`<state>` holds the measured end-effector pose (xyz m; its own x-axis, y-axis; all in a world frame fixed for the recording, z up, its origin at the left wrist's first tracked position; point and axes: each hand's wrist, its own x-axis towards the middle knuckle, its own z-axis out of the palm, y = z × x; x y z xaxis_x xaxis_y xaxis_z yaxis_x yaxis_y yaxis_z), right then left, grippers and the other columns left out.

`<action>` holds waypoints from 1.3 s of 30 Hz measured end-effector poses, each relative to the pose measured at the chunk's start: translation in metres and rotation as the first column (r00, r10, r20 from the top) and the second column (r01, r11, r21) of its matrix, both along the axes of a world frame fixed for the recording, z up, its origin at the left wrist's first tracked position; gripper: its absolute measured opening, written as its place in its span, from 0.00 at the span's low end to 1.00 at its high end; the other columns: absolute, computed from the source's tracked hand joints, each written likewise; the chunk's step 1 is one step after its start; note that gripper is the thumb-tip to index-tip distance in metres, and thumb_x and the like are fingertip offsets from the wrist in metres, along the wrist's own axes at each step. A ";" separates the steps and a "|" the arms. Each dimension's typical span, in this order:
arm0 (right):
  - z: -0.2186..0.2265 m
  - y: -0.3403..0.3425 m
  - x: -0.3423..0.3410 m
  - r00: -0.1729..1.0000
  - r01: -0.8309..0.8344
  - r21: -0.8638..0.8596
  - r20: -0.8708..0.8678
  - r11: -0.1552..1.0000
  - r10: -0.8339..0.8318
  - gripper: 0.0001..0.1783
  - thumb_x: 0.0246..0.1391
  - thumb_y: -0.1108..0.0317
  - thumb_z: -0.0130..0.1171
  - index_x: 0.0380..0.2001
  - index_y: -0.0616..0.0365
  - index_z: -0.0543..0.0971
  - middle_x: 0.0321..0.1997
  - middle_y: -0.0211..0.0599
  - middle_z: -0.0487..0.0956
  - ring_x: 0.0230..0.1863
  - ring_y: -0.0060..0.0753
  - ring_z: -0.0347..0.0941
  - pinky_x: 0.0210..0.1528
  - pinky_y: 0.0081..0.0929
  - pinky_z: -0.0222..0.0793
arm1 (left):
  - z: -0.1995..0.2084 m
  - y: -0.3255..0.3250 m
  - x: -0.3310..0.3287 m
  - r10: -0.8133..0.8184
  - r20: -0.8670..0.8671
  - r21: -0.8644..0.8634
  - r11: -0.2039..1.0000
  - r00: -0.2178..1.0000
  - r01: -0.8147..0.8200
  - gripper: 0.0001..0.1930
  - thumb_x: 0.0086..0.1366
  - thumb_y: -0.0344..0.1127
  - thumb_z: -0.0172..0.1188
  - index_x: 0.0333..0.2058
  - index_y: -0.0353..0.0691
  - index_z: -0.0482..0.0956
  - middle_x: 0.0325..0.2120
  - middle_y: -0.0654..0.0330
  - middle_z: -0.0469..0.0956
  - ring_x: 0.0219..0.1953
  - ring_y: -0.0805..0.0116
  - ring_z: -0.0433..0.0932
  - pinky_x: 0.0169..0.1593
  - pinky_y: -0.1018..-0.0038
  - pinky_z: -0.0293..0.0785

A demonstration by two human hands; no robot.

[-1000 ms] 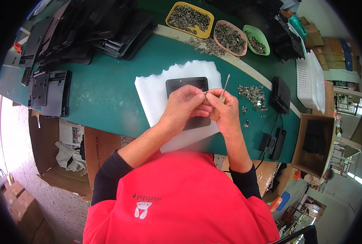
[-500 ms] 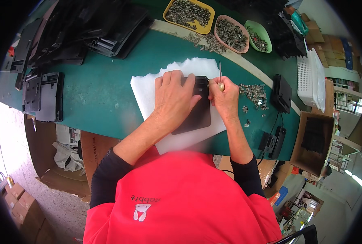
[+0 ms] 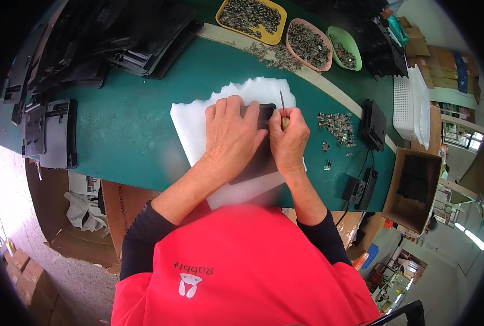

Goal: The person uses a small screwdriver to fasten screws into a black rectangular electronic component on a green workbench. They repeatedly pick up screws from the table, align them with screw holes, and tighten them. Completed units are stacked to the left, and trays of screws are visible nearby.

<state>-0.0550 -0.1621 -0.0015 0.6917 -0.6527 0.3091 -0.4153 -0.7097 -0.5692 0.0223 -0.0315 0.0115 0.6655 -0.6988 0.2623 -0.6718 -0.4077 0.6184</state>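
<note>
Green worktop point(image 3: 128, 130), cluttered workshop around it; at its middle, in front of the person, a flat black panel point(image 3: 259, 163) is seen lying on a white foam sheet point(image 3: 190, 125). Panel's long axis is pointed roughly away from the body; its left and far parts are mostly covered. Left hand point(image 3: 231, 133) is nearer: it is laid palm down over the panel, fingers spread, thumb held out to the right. Right hand point(image 3: 290, 138) is placed at the panel's right edge, fingers curled round a pointed tool point(image 3: 285, 123), shaft aimed away from the body; whether a small part is also pinched cannot be told. Farther right, loose metal pieces point(image 3: 337, 127) are scattered. Beyond the foam, more small parts are held in a yellow tray point(image 3: 277, 39), a pink bowl point(image 3: 329, 61) and a green bowl point(image 3: 357, 49). Black casings point(image 3: 166, 41) are stacked far left. Writing: one short dark word is printed above a white animal figure on the red garment point(image 3: 253, 261); lettering on a brown carton point(image 3: 119, 204) is too small to be read. No brand label can be made out.
</note>
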 end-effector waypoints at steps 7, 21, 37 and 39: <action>0.016 -0.015 -0.001 0.987 -0.137 0.148 -0.065 0.979 0.148 0.08 0.55 0.69 0.62 0.32 0.62 0.75 0.21 0.40 0.75 0.22 0.34 0.73 0.24 0.38 0.66 | -0.005 0.002 -0.001 -0.004 -0.021 -0.093 0.996 1.000 0.002 0.23 0.50 0.42 0.69 0.43 0.40 0.73 0.39 0.49 0.68 0.44 0.49 0.67 0.46 0.56 0.62; 0.031 -0.038 0.005 0.961 -0.065 0.765 -0.125 0.641 0.246 0.11 0.57 0.69 0.62 0.40 0.63 0.74 0.17 0.26 0.70 0.07 0.16 0.59 0.08 0.18 0.50 | -0.014 0.006 -0.008 0.049 0.071 -0.120 0.992 0.996 -0.041 0.27 0.51 0.46 0.70 0.46 0.36 0.76 0.39 0.52 0.70 0.45 0.54 0.68 0.49 0.61 0.62; 0.051 -0.023 -0.046 0.850 -0.291 0.188 -0.399 0.938 0.344 0.16 0.62 0.70 0.47 0.51 0.60 0.77 0.20 0.48 0.75 0.21 0.44 0.74 0.26 0.37 0.69 | 0.000 -0.005 0.003 -0.132 0.130 -0.003 0.991 0.983 0.134 0.26 0.53 0.41 0.68 0.48 0.33 0.73 0.42 0.51 0.72 0.47 0.55 0.70 0.52 0.61 0.64; 0.052 -0.016 -0.046 0.857 -0.311 0.138 -0.387 0.940 0.340 0.17 0.61 0.71 0.48 0.51 0.60 0.77 0.23 0.55 0.76 0.24 0.55 0.74 0.30 0.43 0.69 | 0.000 -0.005 0.001 -0.126 0.123 0.025 0.992 0.984 0.123 0.28 0.52 0.40 0.68 0.50 0.33 0.73 0.42 0.52 0.72 0.46 0.56 0.70 0.51 0.63 0.64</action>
